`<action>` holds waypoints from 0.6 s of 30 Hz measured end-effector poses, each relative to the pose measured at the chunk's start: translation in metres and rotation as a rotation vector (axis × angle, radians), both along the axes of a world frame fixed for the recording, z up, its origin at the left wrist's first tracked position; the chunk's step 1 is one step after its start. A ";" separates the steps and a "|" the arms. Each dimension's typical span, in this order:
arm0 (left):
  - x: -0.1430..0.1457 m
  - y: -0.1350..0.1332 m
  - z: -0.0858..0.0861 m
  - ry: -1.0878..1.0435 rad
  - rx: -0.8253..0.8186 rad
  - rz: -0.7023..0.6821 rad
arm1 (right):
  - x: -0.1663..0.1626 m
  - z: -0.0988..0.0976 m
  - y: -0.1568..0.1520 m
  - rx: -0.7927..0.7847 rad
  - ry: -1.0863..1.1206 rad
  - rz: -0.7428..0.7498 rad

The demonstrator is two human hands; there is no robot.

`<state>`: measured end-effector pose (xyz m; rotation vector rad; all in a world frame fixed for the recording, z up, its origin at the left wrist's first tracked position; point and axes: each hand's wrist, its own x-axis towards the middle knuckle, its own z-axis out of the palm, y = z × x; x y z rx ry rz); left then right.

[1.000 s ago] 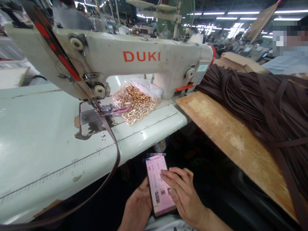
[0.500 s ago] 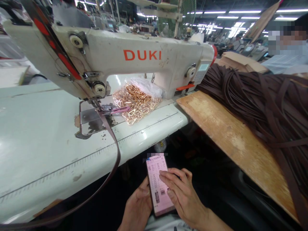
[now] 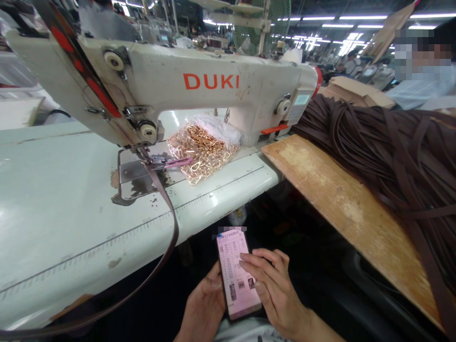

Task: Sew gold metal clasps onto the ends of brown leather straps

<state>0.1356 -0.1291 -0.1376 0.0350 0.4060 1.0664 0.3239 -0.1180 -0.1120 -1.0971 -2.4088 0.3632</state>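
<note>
Low in the view, below the table edge, my left hand [image 3: 204, 308] is wrapped round the left side of a phone [image 3: 236, 274] with a lit pink screen. My right hand [image 3: 273, 289] lies over the phone's right side, its fingers stretched out and touching the screen. A white DUKI sewing machine [image 3: 199, 85] stands on the white table [image 3: 64, 213]. A dark brown strap [image 3: 170, 209] runs from under the presser foot [image 3: 156, 164] and hangs over the table's front edge.
A clear bag of gold metal buckles [image 3: 199, 149] lies beside the needle plate. To the right, a wooden board [image 3: 342, 199] carries a big heap of dark brown straps [image 3: 392, 147]. Another person sits at the far right. A fan [image 3: 263, 23] stands behind.
My right hand's fingers have shifted slightly on the phone screen, and the shown page has scrolled a little. Nothing else has moved.
</note>
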 end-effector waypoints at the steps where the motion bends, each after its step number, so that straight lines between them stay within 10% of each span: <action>1: 0.000 0.000 0.000 0.002 -0.004 0.005 | 0.001 0.001 0.000 0.001 0.012 -0.013; 18: 0.001 0.001 0.009 0.040 -0.019 0.019 | 0.001 -0.002 0.000 0.049 0.006 -0.054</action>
